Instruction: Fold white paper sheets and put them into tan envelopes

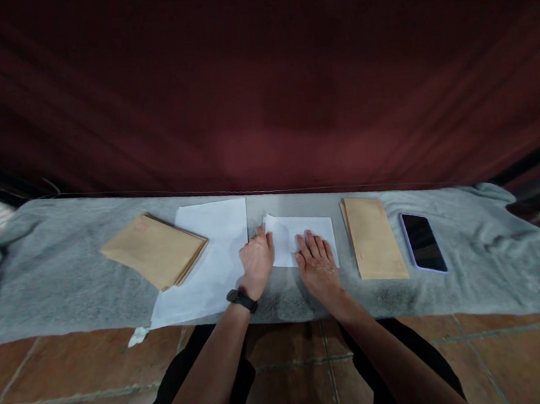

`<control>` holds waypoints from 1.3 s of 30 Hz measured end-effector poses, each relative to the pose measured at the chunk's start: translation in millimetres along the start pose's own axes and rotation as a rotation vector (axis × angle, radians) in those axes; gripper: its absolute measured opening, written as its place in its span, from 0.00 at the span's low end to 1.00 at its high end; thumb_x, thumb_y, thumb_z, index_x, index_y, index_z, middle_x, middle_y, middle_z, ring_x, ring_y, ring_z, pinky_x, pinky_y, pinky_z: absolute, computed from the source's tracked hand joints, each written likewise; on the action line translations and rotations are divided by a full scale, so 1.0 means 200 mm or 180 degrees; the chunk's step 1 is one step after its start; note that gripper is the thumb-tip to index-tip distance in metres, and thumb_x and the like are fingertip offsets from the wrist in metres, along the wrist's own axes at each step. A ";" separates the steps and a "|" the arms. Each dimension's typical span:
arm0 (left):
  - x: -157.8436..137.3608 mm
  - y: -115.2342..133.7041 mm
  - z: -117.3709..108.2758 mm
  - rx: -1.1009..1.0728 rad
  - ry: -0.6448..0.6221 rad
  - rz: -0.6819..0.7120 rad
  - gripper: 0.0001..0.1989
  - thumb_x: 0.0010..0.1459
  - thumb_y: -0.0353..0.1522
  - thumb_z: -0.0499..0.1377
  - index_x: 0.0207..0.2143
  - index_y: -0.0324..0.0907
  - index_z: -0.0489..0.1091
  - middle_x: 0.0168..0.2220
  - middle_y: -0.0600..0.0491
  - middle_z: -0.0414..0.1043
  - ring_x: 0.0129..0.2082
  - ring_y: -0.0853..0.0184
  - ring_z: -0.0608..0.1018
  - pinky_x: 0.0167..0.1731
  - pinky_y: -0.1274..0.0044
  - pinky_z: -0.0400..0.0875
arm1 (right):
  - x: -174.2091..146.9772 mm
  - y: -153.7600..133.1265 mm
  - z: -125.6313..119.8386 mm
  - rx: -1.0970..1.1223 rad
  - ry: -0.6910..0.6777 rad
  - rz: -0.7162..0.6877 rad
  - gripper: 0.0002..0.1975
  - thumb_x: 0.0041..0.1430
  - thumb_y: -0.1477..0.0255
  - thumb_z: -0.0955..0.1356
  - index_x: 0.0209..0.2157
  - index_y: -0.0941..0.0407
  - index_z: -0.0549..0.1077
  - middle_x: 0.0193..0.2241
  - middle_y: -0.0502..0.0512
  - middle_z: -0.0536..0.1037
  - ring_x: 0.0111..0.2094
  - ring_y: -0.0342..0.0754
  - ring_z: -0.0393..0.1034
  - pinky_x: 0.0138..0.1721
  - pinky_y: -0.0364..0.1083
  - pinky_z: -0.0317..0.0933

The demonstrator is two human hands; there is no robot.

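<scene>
A small white sheet of paper (282, 229), which looks folded, lies on the grey cloth in front of me. Its upper left corner lifts slightly. My left hand (257, 261), with a dark watch on the wrist, is closed at the paper's left edge, thumb and fingers pinched there. Flat on the paper's right half rests my right hand (318, 271), fingers stretched out. To the left, a stack of brown envelopes (152, 250) sits partly over larger white sheets (220, 233). Right of my hands are more brown envelopes (376, 239), stacked with edges slightly offset.
A phone (423, 242) in a light purple case lies at the right. The grey cloth (478, 251) covers the long, narrow surface. Behind it hangs a dark red curtain (278, 98). A white scrap (138, 336) hangs at the front edge, above the tiled floor (75, 370).
</scene>
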State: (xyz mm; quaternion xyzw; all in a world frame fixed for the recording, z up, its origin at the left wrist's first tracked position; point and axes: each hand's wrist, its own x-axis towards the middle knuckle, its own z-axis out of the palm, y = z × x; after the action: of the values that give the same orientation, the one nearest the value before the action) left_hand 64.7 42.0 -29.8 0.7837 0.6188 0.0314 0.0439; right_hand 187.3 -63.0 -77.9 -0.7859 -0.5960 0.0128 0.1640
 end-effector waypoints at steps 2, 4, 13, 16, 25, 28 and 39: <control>0.00 0.00 0.00 -0.0024 -0.0014 -0.0033 0.19 0.73 0.39 0.43 0.53 0.39 0.66 0.36 0.42 0.80 0.38 0.56 0.84 0.36 0.72 0.73 | 0.00 0.00 0.00 -0.0039 0.0027 -0.0037 0.26 0.73 0.66 0.57 0.69 0.56 0.58 0.71 0.63 0.52 0.70 0.60 0.48 0.68 0.61 0.42; 0.00 0.00 0.00 -0.0066 -0.0036 -0.0059 0.18 0.73 0.39 0.44 0.53 0.38 0.65 0.37 0.42 0.80 0.38 0.56 0.83 0.37 0.71 0.74 | 0.00 0.00 0.01 -0.0069 0.0049 -0.0073 0.26 0.73 0.66 0.58 0.69 0.57 0.58 0.71 0.63 0.53 0.70 0.60 0.49 0.68 0.62 0.43; -0.09 0.10 0.06 -0.0470 0.0384 0.1493 0.23 0.73 0.37 0.41 0.65 0.41 0.59 0.70 0.46 0.56 0.69 0.59 0.59 0.67 0.65 0.55 | -0.01 0.00 0.02 -0.0175 0.0070 -0.0136 0.26 0.71 0.71 0.57 0.68 0.59 0.59 0.70 0.65 0.54 0.70 0.61 0.49 0.68 0.62 0.44; -0.12 0.14 0.15 -0.0606 0.0152 0.1844 0.27 0.72 0.42 0.43 0.68 0.40 0.56 0.71 0.47 0.53 0.72 0.59 0.54 0.69 0.62 0.50 | -0.01 0.01 0.03 -0.0252 0.0109 -0.0207 0.29 0.69 0.76 0.56 0.69 0.61 0.56 0.70 0.65 0.55 0.71 0.59 0.48 0.68 0.62 0.45; -0.09 0.10 0.22 -0.0298 0.0307 0.1386 0.33 0.71 0.45 0.43 0.69 0.32 0.52 0.72 0.40 0.48 0.73 0.58 0.50 0.70 0.61 0.45 | -0.01 0.08 0.03 -0.0391 0.0419 -0.0201 0.26 0.73 0.69 0.56 0.68 0.61 0.59 0.70 0.69 0.54 0.70 0.61 0.51 0.66 0.62 0.50; -0.09 0.08 0.23 -0.0212 0.0340 0.1146 0.35 0.71 0.46 0.43 0.70 0.28 0.50 0.72 0.37 0.46 0.72 0.55 0.50 0.70 0.61 0.46 | -0.02 0.14 0.03 -0.0434 0.0584 -0.0148 0.27 0.74 0.67 0.57 0.69 0.63 0.57 0.69 0.71 0.55 0.69 0.61 0.52 0.65 0.62 0.51; -0.07 0.11 0.16 -0.0017 0.0376 0.0676 0.30 0.70 0.39 0.46 0.67 0.29 0.57 0.68 0.35 0.57 0.70 0.52 0.59 0.69 0.55 0.45 | 0.04 0.20 -0.02 -0.0249 0.0778 0.0131 0.27 0.72 0.70 0.55 0.67 0.70 0.57 0.69 0.75 0.56 0.70 0.62 0.48 0.66 0.64 0.49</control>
State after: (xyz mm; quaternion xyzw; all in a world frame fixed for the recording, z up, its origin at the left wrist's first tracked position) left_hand 86.7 23.2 -58.9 0.8415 0.5337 0.0835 0.0059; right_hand 228.1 -66.8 -84.4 -0.7994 -0.5554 -0.1030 0.2044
